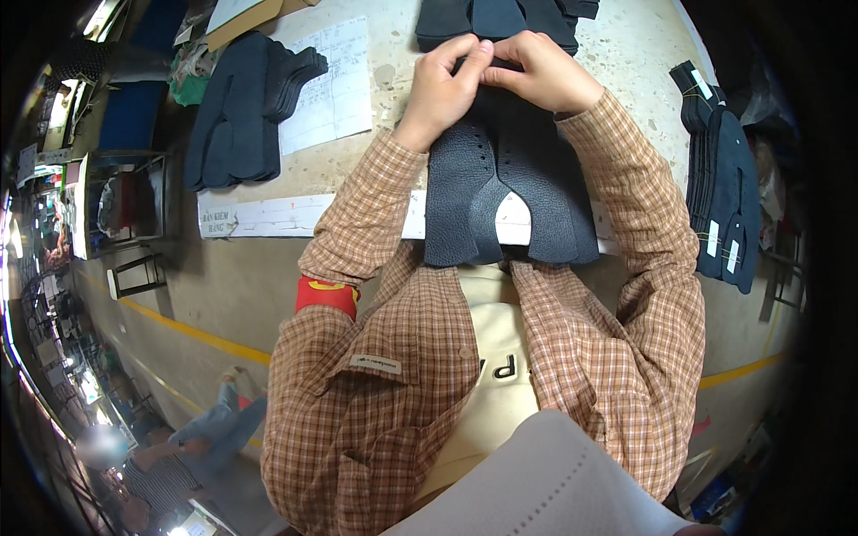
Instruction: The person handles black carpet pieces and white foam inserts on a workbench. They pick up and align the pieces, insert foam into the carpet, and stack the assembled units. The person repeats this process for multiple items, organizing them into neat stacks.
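Note:
A black grained leather shoe upper (pixel 460 196) with rows of small eyelet holes hangs over the table's near edge in front of me. My left hand (pixel 444 87) and my right hand (pixel 547 73) meet at its far end. Thumbs and fingertips of both are pinched together on the leather, nearly touching each other. Part of the upper is hidden under the fingers. Just beyond my hands lies a stack of dark upper pieces (pixel 496 22).
On the pale, worn table (pixel 393 121), another stack of dark pieces (pixel 237 116) lies left beside a handwritten sheet (pixel 335 85). Banded, tagged pieces (pixel 724 188) overhang the right edge. A cardboard box (pixel 246 20) stands at the far left. Another person (pixel 179 456) is at the lower left.

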Available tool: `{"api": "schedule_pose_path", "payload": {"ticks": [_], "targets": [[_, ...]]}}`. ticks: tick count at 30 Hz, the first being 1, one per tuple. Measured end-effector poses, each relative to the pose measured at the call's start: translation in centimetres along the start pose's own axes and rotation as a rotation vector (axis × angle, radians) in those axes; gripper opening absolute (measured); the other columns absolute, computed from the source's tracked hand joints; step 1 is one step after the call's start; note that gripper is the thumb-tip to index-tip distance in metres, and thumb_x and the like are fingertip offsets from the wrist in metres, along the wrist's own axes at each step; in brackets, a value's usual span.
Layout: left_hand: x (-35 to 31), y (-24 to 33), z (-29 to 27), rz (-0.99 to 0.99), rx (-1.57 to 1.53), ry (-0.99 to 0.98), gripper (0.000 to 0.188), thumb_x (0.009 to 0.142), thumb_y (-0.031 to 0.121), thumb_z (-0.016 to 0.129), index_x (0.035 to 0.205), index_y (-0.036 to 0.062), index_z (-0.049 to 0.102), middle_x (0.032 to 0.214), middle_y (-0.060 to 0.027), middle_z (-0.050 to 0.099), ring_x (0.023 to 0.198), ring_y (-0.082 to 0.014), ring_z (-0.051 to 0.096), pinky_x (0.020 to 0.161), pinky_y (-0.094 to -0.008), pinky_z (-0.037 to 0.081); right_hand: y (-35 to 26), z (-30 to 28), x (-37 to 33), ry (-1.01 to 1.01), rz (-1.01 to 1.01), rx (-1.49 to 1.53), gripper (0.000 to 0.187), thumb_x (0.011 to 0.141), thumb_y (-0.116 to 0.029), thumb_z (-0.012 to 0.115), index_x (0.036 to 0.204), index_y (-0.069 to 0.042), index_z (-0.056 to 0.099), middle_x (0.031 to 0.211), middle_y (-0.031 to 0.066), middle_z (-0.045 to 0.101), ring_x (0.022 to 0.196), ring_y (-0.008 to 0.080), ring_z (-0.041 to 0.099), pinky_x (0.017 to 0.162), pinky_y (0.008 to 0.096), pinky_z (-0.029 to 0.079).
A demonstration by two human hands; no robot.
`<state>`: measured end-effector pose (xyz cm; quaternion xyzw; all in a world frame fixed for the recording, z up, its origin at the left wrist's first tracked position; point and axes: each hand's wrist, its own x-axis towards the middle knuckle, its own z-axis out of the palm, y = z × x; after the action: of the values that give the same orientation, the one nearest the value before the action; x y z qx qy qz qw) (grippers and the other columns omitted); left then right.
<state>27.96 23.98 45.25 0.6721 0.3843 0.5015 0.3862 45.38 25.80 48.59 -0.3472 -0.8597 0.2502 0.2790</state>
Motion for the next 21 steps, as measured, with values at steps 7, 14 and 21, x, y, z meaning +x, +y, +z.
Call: {"api": "schedule_pose_path", "payload": {"ticks": [7,14,21], "targets": [[0.2,0.1,-1.0,0.004,-0.172,0.056,0.03,0.097,0.021,0.059,0.073,0.0035,0.055,0.066,0.005,0.047,0.067,-0.0029,0.039,0.059,-0.0216,0.035,0.2,0.5,1.6,-0.189,0.2,0.515,0.029,0.089,-0.027,0.071,0.087,0.002,0.072,0.067,0.0023,0.066,0.055,0.0064,0.054,0.053,0.0232,0.046],[0.5,-1.5,-1.6,-0.017,-0.166,0.262,0.034,0.096,0.023,0.062,0.069,0.0058,0.052,0.063,0.0078,0.043,0.063,-0.0021,0.034,0.056,-0.0221,0.032,0.2,2.8,-0.2,-0.181,0.398,0.689,0.036,0.082,-0.03,0.078,0.089,0.004,0.069,0.081,0.0074,0.072,0.064,0.0103,0.066,0.062,0.0217,0.054],[0.7,-3.8,-3.0,-0.163,0.038,0.271,0.029,0.097,0.028,0.061,0.093,-0.0005,0.067,0.083,-0.0012,0.063,0.076,-0.0083,0.052,0.068,-0.0251,0.042,-1.5,3.5,-3.7,-0.159,0.367,0.771,0.036,0.081,-0.024,0.079,0.095,0.006,0.065,0.085,0.0061,0.07,0.071,0.009,0.064,0.066,0.0216,0.052]]}}
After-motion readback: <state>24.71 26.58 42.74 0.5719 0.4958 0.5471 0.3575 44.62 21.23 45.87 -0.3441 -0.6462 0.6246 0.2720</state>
